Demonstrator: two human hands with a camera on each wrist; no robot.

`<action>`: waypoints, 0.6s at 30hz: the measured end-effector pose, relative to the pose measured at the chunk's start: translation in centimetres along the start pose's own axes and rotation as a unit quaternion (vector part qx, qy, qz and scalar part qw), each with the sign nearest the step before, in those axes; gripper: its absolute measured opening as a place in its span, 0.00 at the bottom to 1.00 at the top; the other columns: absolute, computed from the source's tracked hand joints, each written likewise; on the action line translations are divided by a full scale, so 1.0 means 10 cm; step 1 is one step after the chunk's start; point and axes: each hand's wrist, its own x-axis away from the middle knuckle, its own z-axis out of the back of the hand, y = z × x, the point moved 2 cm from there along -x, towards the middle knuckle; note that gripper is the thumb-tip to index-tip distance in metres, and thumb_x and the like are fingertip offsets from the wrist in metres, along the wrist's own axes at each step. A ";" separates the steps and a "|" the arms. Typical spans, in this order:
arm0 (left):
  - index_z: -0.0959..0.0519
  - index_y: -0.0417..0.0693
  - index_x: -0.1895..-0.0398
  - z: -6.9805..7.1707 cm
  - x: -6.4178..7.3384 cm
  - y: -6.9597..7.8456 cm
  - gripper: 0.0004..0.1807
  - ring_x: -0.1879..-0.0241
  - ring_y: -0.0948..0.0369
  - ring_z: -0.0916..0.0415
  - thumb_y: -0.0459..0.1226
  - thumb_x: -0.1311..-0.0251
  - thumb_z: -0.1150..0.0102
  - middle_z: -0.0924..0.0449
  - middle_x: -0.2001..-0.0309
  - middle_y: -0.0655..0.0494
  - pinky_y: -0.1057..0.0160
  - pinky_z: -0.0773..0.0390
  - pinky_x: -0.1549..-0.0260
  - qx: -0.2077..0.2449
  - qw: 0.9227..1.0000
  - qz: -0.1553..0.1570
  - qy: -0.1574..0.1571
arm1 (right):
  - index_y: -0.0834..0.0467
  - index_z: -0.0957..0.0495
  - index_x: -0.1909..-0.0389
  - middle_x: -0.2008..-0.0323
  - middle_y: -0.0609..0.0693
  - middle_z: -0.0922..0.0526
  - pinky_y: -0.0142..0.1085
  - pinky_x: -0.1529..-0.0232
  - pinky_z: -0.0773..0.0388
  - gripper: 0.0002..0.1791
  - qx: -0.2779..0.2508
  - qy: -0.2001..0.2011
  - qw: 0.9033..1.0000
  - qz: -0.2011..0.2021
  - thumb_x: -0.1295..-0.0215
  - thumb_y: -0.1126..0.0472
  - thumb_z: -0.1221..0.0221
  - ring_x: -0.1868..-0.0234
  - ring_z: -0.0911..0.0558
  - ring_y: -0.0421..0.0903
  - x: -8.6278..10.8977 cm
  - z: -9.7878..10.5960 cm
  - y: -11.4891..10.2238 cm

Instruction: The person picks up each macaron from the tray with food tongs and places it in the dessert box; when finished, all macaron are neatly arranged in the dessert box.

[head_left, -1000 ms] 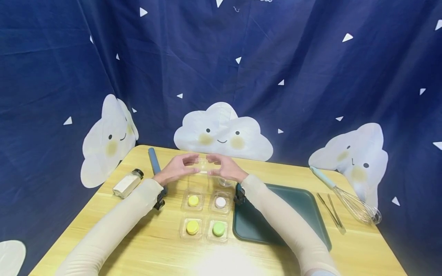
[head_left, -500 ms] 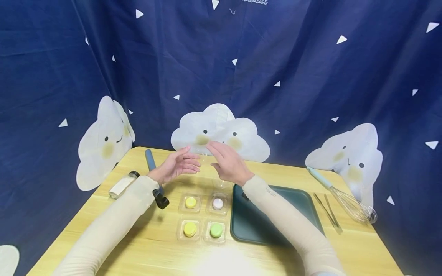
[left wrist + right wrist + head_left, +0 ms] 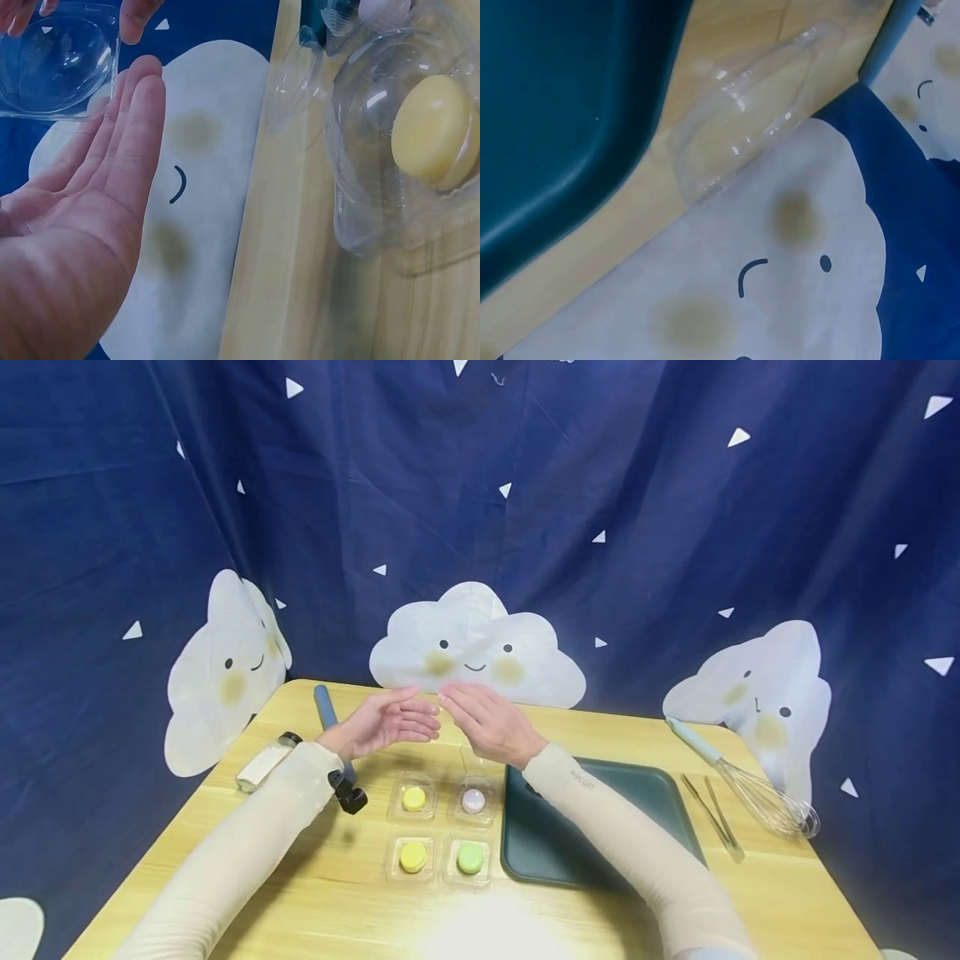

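Note:
My left hand (image 3: pixel 390 722) is raised over the far side of the table, palm turned inward with fingers straight. Facing it is my right hand (image 3: pixel 491 720), its fingertips close to the left ones. In the left wrist view a clear plastic box (image 3: pixel 56 64) hangs from the right fingers (image 3: pixel 137 16) at the upper left. The left fingertips (image 3: pixel 146 94) overlap its lower corner. Below the hands, several macarons sit in clear plastic boxes: yellow (image 3: pixel 414 798), lilac (image 3: pixel 473 801), another yellow (image 3: pixel 412 857) and green (image 3: pixel 470 858). The right wrist view leaves the right hand out.
Another clear plastic box (image 3: pixel 754 112) lies beyond the macarons, beside a dark green tray (image 3: pixel 547 860). Right of the tray are metal tongs (image 3: pixel 712 814) and a whisk (image 3: pixel 750 785). On the left lie a jar of white powder (image 3: pixel 258 766) and a blue-grey rod (image 3: pixel 326 706).
Both hands gripped a clear box from either side a second ago. The left fingers have since straightened, and the right hand has turned with its back upward, lifting then lowering slightly.

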 end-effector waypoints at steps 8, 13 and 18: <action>0.29 0.28 0.39 0.00 0.04 -0.03 0.31 0.47 0.50 0.15 0.50 0.20 0.65 0.14 0.49 0.43 0.57 0.16 0.41 0.011 1.000 0.025 -0.014 | 0.64 0.31 0.32 0.33 0.58 0.23 0.42 0.26 0.28 0.27 0.035 -0.002 0.999 0.013 0.33 0.71 0.50 0.32 0.24 0.53 0.07 -0.04 -0.05; 0.26 0.33 0.43 -0.01 0.03 -0.04 0.28 0.47 0.50 0.15 0.49 0.21 0.64 0.14 0.50 0.43 0.57 0.16 0.42 0.016 0.999 0.030 -0.009 | 0.65 0.30 0.32 0.33 0.58 0.23 0.42 0.27 0.27 0.27 0.039 -0.002 0.999 0.013 0.33 0.71 0.51 0.32 0.24 0.53 0.09 -0.05 -0.05; 0.30 0.27 0.39 -0.01 0.03 -0.05 0.30 0.48 0.51 0.14 0.48 0.21 0.62 0.14 0.50 0.42 0.57 0.16 0.42 0.008 1.000 0.024 0.006 | 0.65 0.34 0.31 0.32 0.59 0.25 0.43 0.25 0.30 0.28 0.016 -0.018 1.000 -0.010 0.31 0.65 0.46 0.30 0.25 0.54 0.09 -0.06 -0.05</action>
